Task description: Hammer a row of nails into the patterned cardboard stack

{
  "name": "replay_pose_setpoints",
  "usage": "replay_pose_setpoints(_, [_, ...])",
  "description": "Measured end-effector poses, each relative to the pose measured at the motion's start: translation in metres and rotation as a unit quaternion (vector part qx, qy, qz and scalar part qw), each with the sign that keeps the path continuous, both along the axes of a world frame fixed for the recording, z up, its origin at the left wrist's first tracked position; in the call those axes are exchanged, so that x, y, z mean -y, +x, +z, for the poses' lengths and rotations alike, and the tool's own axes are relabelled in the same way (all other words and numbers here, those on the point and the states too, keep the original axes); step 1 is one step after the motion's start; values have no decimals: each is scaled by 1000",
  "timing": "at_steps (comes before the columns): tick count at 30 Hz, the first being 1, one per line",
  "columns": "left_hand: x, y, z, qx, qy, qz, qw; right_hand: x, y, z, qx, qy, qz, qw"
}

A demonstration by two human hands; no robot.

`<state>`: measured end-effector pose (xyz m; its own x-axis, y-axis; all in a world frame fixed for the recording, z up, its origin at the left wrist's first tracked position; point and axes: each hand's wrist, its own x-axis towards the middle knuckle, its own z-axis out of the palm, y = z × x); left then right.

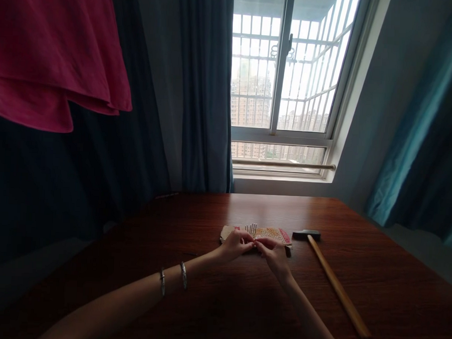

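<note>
My left hand (236, 246) and my right hand (273, 252) meet fingertip to fingertip over the table, both closed in a pinch. Whatever they hold between them is too small to make out. Just behind the fingers lies a flat patterned piece (274, 234), pink and yellow with a tan left end, its front partly hidden by my hands. Several thin nails (253, 228) stand upright along it. To the right rests a hammer (330, 274) with a dark head and a long wooden handle.
The brown wooden table (160, 306) stretches out under my arms. A barred window (256, 81) is beyond it, with blue curtains (205, 88) at the sides. Pink cloth (59, 47) hangs at the upper left.
</note>
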<state>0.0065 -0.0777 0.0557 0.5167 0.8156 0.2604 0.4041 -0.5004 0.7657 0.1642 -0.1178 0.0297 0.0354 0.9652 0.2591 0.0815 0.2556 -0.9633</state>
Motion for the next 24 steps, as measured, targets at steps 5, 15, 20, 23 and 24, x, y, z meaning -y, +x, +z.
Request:
replay_pose_setpoints(5, [-12, -4, -8, -6, 47, 17, 999, -18, 5, -3, 12, 26, -14, 999])
replay_pose_setpoints(15, [-79, -20, -38, -74, 66, 65, 993, -99, 38, -17, 18, 15, -41, 999])
replay_pose_setpoints(20, [-90, -5, -48, -50, 28, 31, 998, -109, 37, -32, 88, 19, -58, 994])
replay_pose_setpoints(23, [-97, 4, -52, -28, 12, 8, 999, -108, 37, -33, 122, 26, -59, 990])
replay_pose_setpoints(24, [-99, 6, -53, -26, 10, 7, 1000, -107, 37, -33, 128, 31, -56, 990])
